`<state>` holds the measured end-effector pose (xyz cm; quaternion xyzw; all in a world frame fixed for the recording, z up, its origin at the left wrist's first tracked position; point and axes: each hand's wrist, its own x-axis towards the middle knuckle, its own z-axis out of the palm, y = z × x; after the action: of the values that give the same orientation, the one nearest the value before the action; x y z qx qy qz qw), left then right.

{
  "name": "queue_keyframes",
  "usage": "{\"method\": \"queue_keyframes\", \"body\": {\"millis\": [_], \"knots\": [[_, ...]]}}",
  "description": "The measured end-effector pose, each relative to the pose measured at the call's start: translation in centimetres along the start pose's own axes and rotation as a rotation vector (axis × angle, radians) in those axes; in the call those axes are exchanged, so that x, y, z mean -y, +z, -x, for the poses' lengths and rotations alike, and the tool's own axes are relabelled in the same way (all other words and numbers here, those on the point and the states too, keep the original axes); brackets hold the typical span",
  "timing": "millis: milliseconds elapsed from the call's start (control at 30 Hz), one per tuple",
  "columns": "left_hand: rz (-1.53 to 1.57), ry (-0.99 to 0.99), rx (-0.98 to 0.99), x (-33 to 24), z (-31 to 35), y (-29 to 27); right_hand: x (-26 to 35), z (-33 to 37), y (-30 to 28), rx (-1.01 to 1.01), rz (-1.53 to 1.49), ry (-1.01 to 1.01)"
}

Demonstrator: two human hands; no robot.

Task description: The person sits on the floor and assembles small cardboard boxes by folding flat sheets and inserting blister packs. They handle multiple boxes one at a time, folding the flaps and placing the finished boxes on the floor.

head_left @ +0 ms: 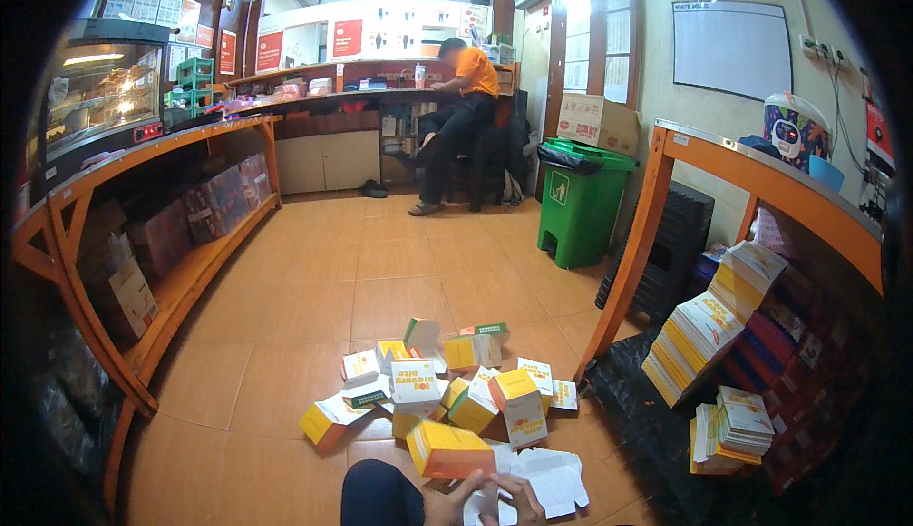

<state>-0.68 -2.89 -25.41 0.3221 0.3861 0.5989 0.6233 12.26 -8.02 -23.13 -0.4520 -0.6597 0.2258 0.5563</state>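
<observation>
My left hand [455, 501] and my right hand [519, 501] are close together at the lower edge, fingers bent and pinching. Between them is a paper carton [489, 501], its pale flap edge showing; the rest is cut off or hidden by my fingers. An opened-out white carton [550, 480] spreads beside my right hand. Just beyond my left hand lies a yellow and orange carton [451, 452], tilted; I cannot tell whether the hand touches it. Further out, a loose heap of folded-up yellow, white and green cartons [415, 383] covers the tiles.
Stacks of flat cartons [699, 336] stand under the orange-framed table [656, 193] at right. A green bin [582, 204] carries a cardboard box [597, 122]. At left runs a long shelf [204, 269]. A person in an orange shirt [475, 74] sits by the far counter.
</observation>
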Motion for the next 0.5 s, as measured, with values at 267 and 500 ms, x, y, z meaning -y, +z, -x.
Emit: {"method": "queue_keyframes", "body": {"millis": [267, 500], "knots": [[-0.642, 0.773, 0.444, 1.8, -0.7, -1.6, -4.6, 1.7, -1.0, -0.490, 0.245, 0.092], [-0.823, 1.014, 0.338, 1.7, 0.4, -1.0, -5.2, 1.2, -0.8, -0.342, 0.086, 0.172]]}}
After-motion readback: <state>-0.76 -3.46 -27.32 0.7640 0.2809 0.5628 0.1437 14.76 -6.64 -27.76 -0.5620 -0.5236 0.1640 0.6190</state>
